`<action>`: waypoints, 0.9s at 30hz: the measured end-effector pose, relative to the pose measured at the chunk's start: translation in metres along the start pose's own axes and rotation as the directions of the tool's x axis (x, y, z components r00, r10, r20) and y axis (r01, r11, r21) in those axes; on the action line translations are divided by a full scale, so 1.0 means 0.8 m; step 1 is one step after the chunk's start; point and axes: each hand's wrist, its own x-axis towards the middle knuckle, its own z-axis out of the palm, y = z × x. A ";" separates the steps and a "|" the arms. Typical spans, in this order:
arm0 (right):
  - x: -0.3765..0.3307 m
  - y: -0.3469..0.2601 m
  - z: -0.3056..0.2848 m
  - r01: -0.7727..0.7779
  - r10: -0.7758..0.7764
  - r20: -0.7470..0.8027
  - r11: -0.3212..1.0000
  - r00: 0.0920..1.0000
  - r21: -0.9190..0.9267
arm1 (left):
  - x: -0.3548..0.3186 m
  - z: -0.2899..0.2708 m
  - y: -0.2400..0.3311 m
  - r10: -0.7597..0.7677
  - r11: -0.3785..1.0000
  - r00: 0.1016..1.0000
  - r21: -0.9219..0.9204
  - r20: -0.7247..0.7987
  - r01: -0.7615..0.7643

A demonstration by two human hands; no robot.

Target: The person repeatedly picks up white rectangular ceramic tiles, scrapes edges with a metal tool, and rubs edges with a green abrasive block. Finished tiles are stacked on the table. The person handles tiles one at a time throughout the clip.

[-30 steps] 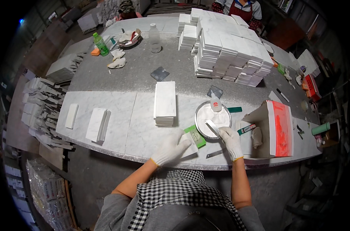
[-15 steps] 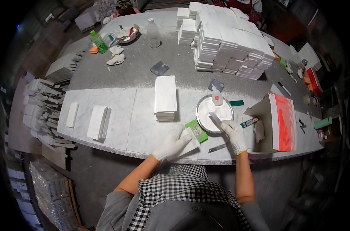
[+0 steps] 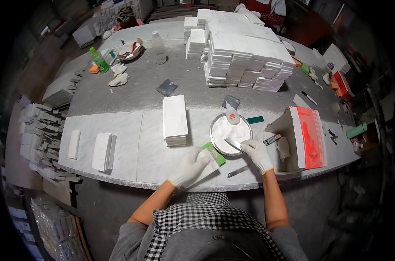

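The left hand (image 3: 189, 166), in a white knit glove with a yellow cuff edge, grasps a flat white rectangular tile (image 3: 211, 163) at the near edge of the grey and white desk (image 3: 119, 135), its thumb across the face; the tile partly overlaps a small green box (image 3: 218, 158). The right hand (image 3: 257, 154), gloved alike, is clenched around a thin flat grey metal blade (image 3: 233, 143), which reaches over the near rim of a round metal bowl (image 3: 211, 140) of white powder or paste (image 3: 239, 132); which of the two it is, I cannot tell. Over the last half second the blade has swung to lie flatter and more sideways across the bowl, while the left hand has kept its grip and the tile its place beside the box. The change is all on the right side, so the work in hand appears centred on the bowl's contents, with the tile merely held ready. Whether the blade's tip is sunk in the white stuff or just above it is unclear. A clear squeeze bottle with a red label (image 3: 232, 116) leans at the bowl's far rim, and a neat stack of white tiles (image 3: 175, 115) stands to its left.
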 end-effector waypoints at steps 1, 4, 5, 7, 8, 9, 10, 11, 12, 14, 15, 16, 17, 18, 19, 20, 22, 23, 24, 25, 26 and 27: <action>0.004 -0.004 -0.004 0.030 -0.029 0.020 0.995 0.999 -0.091 | 0.007 0.002 -0.007 0.009 1.000 1.000 -0.003 -0.007 -0.009; 0.010 0.011 0.004 0.111 -0.111 0.006 0.993 0.994 -0.031 | 0.011 0.003 -0.001 -0.039 0.998 0.999 0.040 -0.013 0.039; 0.011 0.009 0.007 0.086 -0.086 0.033 0.996 0.996 -0.020 | 0.013 0.007 -0.012 -0.002 1.000 0.999 -0.019 -0.047 0.001; 0.009 -0.007 0.004 0.015 -0.012 0.084 0.999 0.996 -0.041 | 0.013 0.003 -0.004 -0.030 0.996 0.999 -0.082 -0.017 0.028; 0.004 -0.013 0.003 -0.012 0.020 0.105 0.997 0.994 -0.076 | 0.015 0.004 -0.004 -0.044 0.992 0.999 -0.118 -0.020 0.041; 0.004 -0.021 0.002 -0.028 0.031 0.113 0.999 0.993 -0.031 | 0.019 0.003 -0.007 -0.025 0.994 0.999 -0.109 -0.025 0.022; 0.001 -0.026 0.002 -0.043 0.041 0.122 0.999 0.992 0.013 | 0.019 0.004 -0.012 -0.005 0.995 1.000 -0.099 -0.030 0.002; 0.002 -0.028 0.003 -0.051 0.043 0.128 0.997 0.991 0.057 | 0.020 0.004 -0.012 -0.014 0.995 0.999 -0.095 -0.034 0.011; 0.001 -0.025 0.003 -0.066 0.054 0.128 0.994 0.990 0.089 | 0.021 0.004 -0.012 -0.022 0.996 0.999 -0.092 -0.038 0.019; 0.003 -0.020 0.002 -0.087 0.068 0.128 0.984 0.989 0.152 | 0.023 0.003 -0.011 -0.021 0.995 0.998 -0.094 -0.052 0.016; 0.003 -0.020 0.002 -0.092 0.071 0.131 0.981 0.989 0.169 | 0.025 0.003 -0.009 -0.012 0.995 0.998 -0.100 -0.062 0.006; 0.001 -0.021 0.001 -0.097 0.073 0.133 0.978 0.988 0.185 | 0.027 0.004 -0.008 -0.003 0.994 0.997 -0.105 -0.072 -0.005; 0.000 -0.022 -0.001 -0.101 0.075 0.135 0.975 0.988 0.199 | 0.031 0.005 -0.009 0.007 0.995 0.996 -0.098 -0.086 -0.015; -0.001 -0.021 -0.002 -0.103 0.076 0.136 0.972 0.988 0.211 | 0.036 0.007 -0.011 0.016 0.996 0.995 -0.090 -0.099 -0.025; -0.002 -0.021 -0.003 -0.106 0.076 0.137 0.969 0.988 0.223 | 0.040 0.008 -0.011 0.026 0.996 0.993 -0.082 -0.113 -0.035; -0.002 -0.019 -0.004 -0.110 0.079 0.135 0.966 0.988 0.235 | 0.045 0.009 -0.010 0.027 0.996 0.994 -0.080 -0.110 -0.036; 0.002 -0.011 -0.001 -0.054 0.042 0.074 0.985 0.996 0.165 | 0.054 0.011 -0.006 0.029 0.996 0.994 -0.076 -0.104 -0.037; 0.001 -0.014 0.002 -0.031 0.025 0.046 0.991 0.999 0.130 | 0.057 0.011 -0.005 0.017 0.998 0.993 -0.054 -0.113 -0.023; 0.001 -0.018 0.003 -0.012 0.010 0.037 0.998 0.999 0.061 | 0.060 0.012 -0.004 0.006 0.999 0.992 -0.032 -0.122 -0.010; 0.002 -0.025 0.004 0.006 -0.005 0.029 1.000 1.000 -0.008 | 0.062 0.013 -0.003 -0.005 1.000 0.991 -0.010 -0.131 0.004; 0.003 -0.032 0.004 0.024 -0.022 0.024 0.997 0.999 -0.076 | 0.064 0.014 -0.006 -0.011 1.000 0.992 -0.006 -0.125 0.010; 0.003 -0.036 0.004 0.011 -0.007 0.043 0.995 0.999 -0.096 | 0.066 0.014 -0.011 -0.017 1.000 0.993 -0.002 -0.119 0.017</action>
